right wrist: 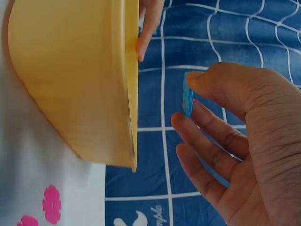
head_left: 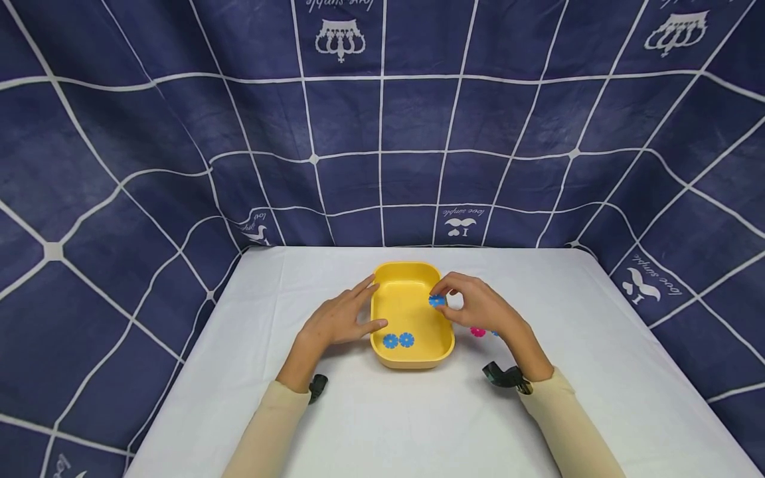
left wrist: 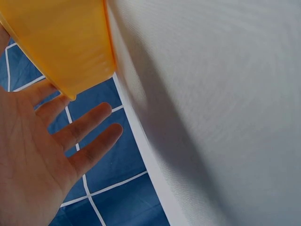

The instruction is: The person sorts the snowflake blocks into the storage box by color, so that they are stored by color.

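Observation:
A yellow tray (head_left: 414, 364) with rounded corners stands on the white table. Two blue flower-shaped discs (head_left: 406, 340) lie side by side at its near left end. My right hand (head_left: 485, 307) pinches another blue flower-shaped disc (right wrist: 187, 94) between thumb and finger, above the tray's right rim. In the right wrist view that disc is seen edge-on, apart from the tray. At the tray's left side is my left hand (head_left: 336, 321), its fingers spread and fairly straight, with fingertips at the rim and the thumb over it.
Right of the tray, pink flower-shaped discs (right wrist: 51, 205) lie on the table (head_left: 597, 332); a pink one (head_left: 477, 332) and a blue one show partly behind my right hand. A dark blue curtain (head_left: 346, 119) with white lines surrounds the table's back and sides.

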A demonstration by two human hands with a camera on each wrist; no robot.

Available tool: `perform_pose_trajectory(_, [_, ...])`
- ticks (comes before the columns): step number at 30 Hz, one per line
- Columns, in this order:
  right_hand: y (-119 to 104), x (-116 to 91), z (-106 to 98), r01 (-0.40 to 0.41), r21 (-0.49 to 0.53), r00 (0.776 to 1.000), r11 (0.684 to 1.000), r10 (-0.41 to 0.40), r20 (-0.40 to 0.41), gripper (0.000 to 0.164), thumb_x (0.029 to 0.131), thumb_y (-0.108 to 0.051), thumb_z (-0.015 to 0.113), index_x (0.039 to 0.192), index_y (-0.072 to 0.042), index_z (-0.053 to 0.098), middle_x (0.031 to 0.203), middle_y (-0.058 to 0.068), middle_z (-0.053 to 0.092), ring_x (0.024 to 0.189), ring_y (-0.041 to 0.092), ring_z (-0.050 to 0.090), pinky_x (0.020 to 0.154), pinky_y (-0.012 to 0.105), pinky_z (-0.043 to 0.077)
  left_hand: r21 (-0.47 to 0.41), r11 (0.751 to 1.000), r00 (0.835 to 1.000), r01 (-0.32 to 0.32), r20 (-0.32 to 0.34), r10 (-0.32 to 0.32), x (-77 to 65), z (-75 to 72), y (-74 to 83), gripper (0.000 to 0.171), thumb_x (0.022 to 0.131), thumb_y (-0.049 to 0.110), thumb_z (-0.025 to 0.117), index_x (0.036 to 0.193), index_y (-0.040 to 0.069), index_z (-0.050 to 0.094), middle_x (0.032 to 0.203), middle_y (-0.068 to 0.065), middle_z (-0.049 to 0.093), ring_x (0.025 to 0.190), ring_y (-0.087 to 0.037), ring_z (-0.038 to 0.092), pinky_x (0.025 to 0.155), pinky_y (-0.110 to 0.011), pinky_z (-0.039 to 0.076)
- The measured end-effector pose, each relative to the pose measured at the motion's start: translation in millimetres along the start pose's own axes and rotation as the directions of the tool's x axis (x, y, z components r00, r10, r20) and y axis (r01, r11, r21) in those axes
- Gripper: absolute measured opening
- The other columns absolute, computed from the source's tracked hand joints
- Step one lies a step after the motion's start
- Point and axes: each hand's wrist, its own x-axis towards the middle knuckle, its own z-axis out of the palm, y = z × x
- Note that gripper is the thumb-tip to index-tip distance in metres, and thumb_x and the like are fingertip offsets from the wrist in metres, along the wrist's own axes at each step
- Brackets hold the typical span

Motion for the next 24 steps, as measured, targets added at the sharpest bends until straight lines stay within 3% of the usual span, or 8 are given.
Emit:
perform_pose_trajectory(13, [-14, 1, 6, 0.035, -0.072, 0.999, 0.997, -0.034, 0.009, 0.028, 0.089, -0.016, 0.088, 0.114, -0.022, 0.077, 0.106, -0.014, 0.073, 0.101, 0.016, 0.071, 0.088, 0.037, 0.063, 0.015, 1.0, 1.0, 0.012, 0.014, -0.013, -0.2, -0.5, 1.4, 0.097, 0.097, 0.083, 0.049, 0.171, 0.022, 0.033, 0.181, 0.009, 0.016, 0.154, -0.038, 0.044, 0.117, -0.06, 0.047])
perform_pose_trajectory(24, [-12, 1, 8, 0.02, -0.04, 0.997, 0.999, -0.017, 0.078, 0.027, 0.092, -0.016, 0.085, 0.117, -0.022, 0.076, 0.108, -0.012, 0.073, 0.099, 0.02, 0.07, 0.086, 0.044, 0.063, 0.007, 1.0, 1.0, 0.015, 0.012, -0.015, 0.1, -0.3, 0.9, 0.097, 0.097, 0.082, 0.049, 0.171, 0.022, 0.034, 0.181, 0.009, 0.016, 0.154, -0.038, 0.044, 0.116, -0.061, 0.047])
